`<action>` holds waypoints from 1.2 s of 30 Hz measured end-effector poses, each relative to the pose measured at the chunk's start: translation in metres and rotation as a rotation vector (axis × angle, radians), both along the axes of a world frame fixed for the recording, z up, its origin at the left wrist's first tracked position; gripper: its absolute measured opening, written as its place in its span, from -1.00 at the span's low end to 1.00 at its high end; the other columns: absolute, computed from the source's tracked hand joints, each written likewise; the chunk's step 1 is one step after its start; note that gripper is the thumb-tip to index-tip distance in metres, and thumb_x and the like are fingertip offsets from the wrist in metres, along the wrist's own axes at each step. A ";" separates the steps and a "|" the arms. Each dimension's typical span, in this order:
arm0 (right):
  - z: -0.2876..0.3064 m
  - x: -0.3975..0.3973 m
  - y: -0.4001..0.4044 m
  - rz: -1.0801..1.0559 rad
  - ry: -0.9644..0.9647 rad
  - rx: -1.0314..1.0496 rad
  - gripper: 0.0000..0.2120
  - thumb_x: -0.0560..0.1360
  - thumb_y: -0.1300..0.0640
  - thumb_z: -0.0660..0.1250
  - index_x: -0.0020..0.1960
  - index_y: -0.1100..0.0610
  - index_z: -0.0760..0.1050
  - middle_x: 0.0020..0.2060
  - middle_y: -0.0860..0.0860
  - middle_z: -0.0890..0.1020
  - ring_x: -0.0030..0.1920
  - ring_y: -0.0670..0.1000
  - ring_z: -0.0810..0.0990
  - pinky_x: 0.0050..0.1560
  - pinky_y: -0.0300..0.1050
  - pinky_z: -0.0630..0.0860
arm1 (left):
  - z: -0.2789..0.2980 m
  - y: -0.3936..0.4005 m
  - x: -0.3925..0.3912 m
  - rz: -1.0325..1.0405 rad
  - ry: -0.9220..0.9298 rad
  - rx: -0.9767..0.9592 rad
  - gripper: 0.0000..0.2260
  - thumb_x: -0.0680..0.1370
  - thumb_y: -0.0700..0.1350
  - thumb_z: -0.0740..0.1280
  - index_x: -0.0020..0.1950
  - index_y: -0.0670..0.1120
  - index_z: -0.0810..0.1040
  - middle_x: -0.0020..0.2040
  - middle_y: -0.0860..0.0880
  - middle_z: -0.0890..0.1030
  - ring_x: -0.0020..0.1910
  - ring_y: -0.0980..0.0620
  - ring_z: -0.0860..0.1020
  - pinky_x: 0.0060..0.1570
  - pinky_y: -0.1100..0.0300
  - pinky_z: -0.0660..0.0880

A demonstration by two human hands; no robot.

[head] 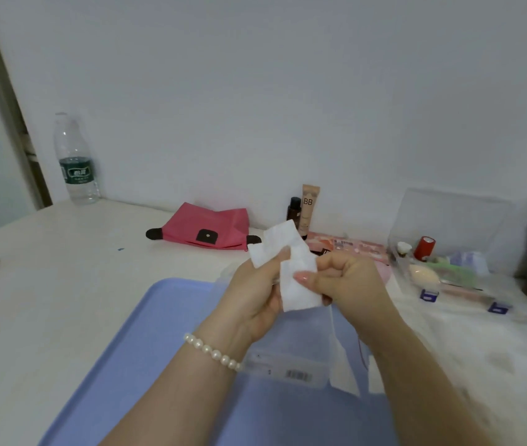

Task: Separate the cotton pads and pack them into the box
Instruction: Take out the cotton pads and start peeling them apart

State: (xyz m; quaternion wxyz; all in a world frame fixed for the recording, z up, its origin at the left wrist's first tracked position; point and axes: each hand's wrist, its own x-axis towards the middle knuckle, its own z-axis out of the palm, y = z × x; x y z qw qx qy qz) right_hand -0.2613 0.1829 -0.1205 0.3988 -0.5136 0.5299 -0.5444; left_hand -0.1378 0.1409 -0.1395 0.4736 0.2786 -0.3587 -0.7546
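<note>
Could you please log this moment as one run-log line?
step: separating | left hand: holds cotton pads | right hand: pinches front pad | box: below hands, on blue tray

Plain pale grey-white wall (pixel 255 91) fills the upper view, evenly lit, soft light, no hard shadows. Cream counter (pixel 62 284) butts against the wall's base. Left of the wall, a dark brown door frame (pixel 7 101) runs up at a slant, with a paler surface beyond it. Far right of the wall, a dark object at the frame edge, too cropped to tell.
</note>
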 end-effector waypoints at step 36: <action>-0.010 0.010 -0.007 -0.261 0.187 -0.070 -0.80 0.26 0.24 0.55 -0.38 0.18 0.53 -0.38 0.10 0.59 -0.36 0.01 0.51 -0.21 -0.05 0.51 | -0.005 -0.008 0.024 -0.035 0.038 0.030 -0.70 0.63 -0.08 0.13 0.17 -0.27 0.48 0.04 -0.27 0.64 -0.09 -0.16 0.66 -0.14 -0.02 0.62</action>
